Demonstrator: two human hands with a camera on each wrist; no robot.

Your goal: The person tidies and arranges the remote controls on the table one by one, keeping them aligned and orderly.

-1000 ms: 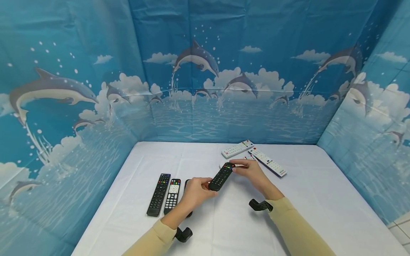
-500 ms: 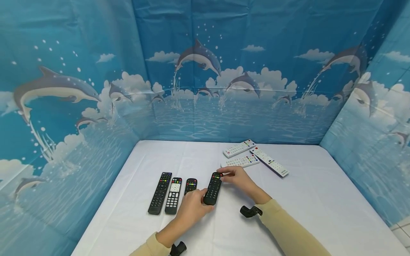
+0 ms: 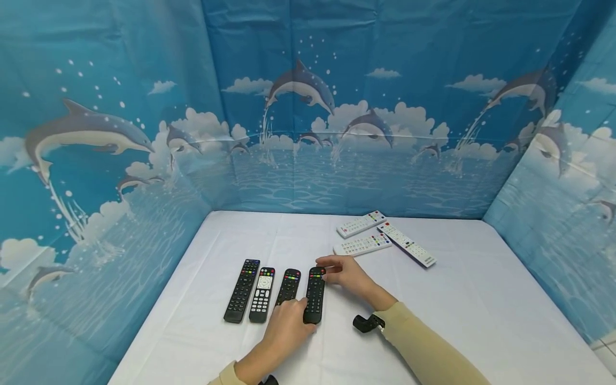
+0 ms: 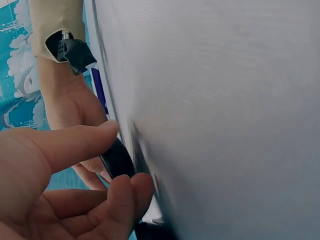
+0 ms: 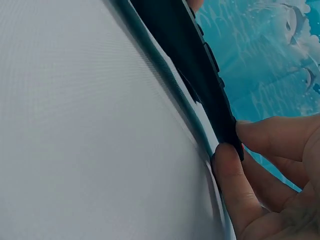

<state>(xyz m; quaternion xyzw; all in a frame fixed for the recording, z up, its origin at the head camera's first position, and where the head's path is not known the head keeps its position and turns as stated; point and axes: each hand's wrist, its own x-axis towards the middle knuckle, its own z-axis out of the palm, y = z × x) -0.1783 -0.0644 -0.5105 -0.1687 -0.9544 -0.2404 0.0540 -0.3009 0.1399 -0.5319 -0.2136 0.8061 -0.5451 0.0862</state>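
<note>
Both hands hold a black remote control (image 3: 315,297), low over the white table and upright in line with its neighbours. My left hand (image 3: 287,325) pinches the near end between thumb and fingers, as the left wrist view also shows on the remote's dark end (image 4: 119,161). At the far end, by the coloured buttons, my right hand (image 3: 345,275) grips it with thumb and fingertips (image 5: 231,162). Just left lies another black remote (image 3: 289,286), its lower part hidden behind the left hand. Further left are a black remote with white buttons (image 3: 262,295) and a longer black one (image 3: 242,291).
Three white remotes lie towards the back right: one at the rear (image 3: 361,224), one in front of it (image 3: 362,245) and one slanting (image 3: 407,245). A dolphin-printed curtain (image 3: 332,176) stands round the back and sides of the white-covered table (image 3: 457,310).
Both hands have brought the black remote down, nearer and to the left, turning it from slanted to nearly straight. It is now beside the row of dark remotes.
</note>
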